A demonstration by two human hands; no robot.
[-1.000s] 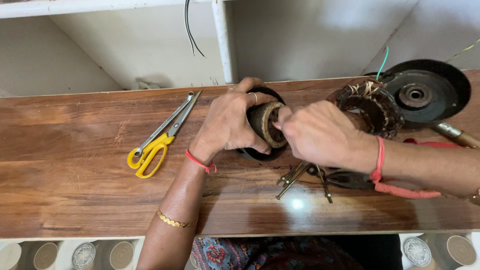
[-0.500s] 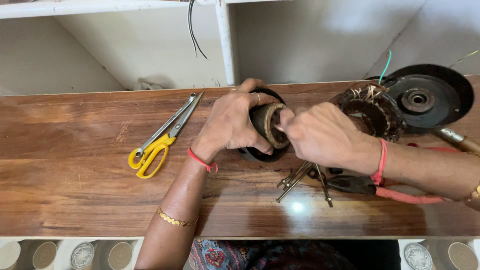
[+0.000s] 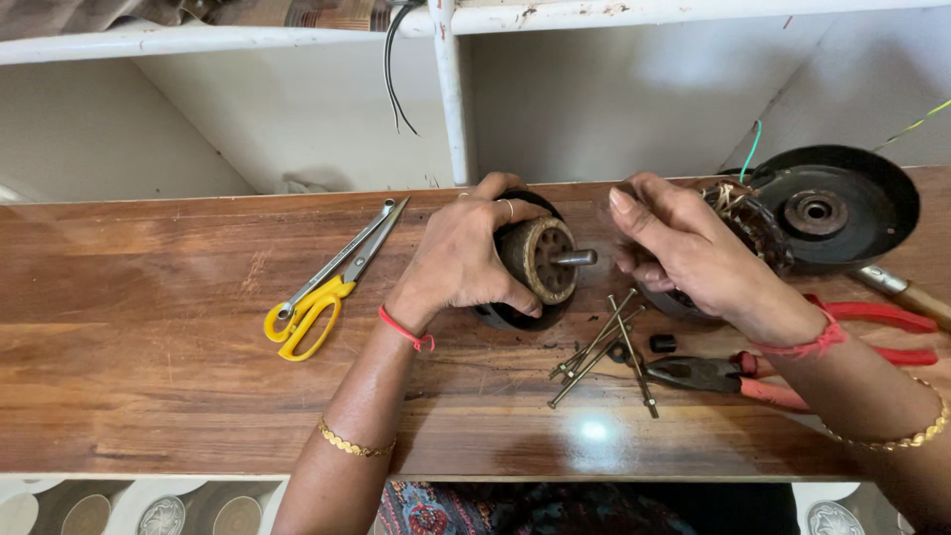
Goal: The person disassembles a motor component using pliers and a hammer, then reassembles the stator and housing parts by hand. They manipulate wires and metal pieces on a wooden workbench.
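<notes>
My left hand (image 3: 464, 260) grips a round brown motor rotor (image 3: 540, 260) with a steel shaft pointing right, held over a black motor cover (image 3: 505, 315) on the wooden table (image 3: 149, 376). My right hand (image 3: 693, 253) hovers just right of the shaft, fingers curled and apart, holding nothing that I can see. Behind the right hand sits a stator with copper windings (image 3: 745, 213). Several long bolts (image 3: 599, 347) lie on the table below the rotor.
Yellow-handled scissors (image 3: 315, 297) lie to the left. Red-handled pliers (image 3: 792, 372) lie at the right, near a small black piece (image 3: 663, 343). A black round motor housing (image 3: 827, 208) stands at the back right, with a wooden-handled tool (image 3: 906, 292) beside it. White wall and shelf post behind.
My right hand has come off the rotor and moved right, leaving the rotor face and shaft exposed. The left hand keeps its grip on the rotor.
</notes>
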